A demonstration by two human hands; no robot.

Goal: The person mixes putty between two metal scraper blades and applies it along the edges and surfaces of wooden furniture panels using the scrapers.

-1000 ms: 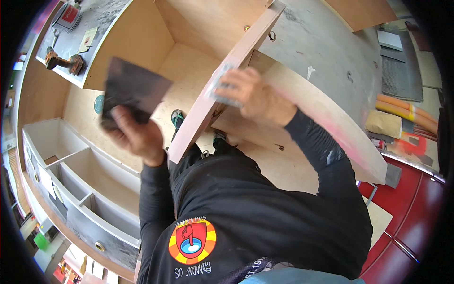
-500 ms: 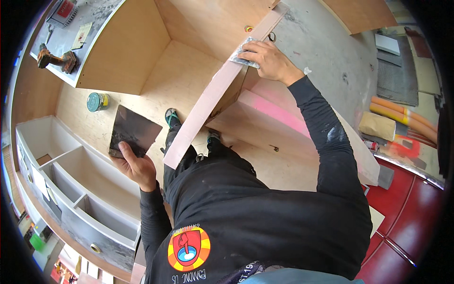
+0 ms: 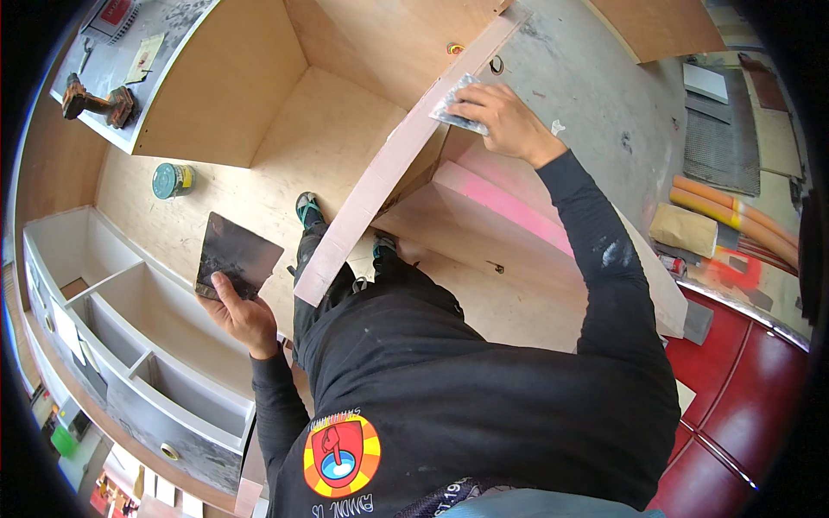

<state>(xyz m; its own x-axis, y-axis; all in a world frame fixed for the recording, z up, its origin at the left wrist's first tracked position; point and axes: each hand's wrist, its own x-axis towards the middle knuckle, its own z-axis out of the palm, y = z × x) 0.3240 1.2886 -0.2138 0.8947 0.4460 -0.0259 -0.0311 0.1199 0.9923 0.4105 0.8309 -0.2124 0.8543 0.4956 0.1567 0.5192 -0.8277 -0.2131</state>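
My right hand [image 3: 509,123] is closed around a flat grey-white smeared spreader [image 3: 458,104], its fingers bent over the top. The spreader lies across the right edge of a long pale-pink strip [image 3: 380,186], which slants from far right to near left; whether it touches the strip all along cannot be made out. In my left hand [image 3: 242,318] a dark square plate [image 3: 237,250] is held at its near corner, thumb on top. The plate has a dull smear on its face and is apart from the strip, to its left.
A wooden box-like unit [image 3: 216,95] stands at the far left, with a cordless drill [image 3: 99,105] on its top. A green tin [image 3: 173,180] is on the wooden floor near the white compartments [image 3: 164,319]. Orange tubes [image 3: 734,216] lie at right, beyond red padding [image 3: 734,371].
My right hand and the spreader have shifted a little to the right and nearer, toward the strip's right edge. The left hand still holds the plate, slightly farther left in view.
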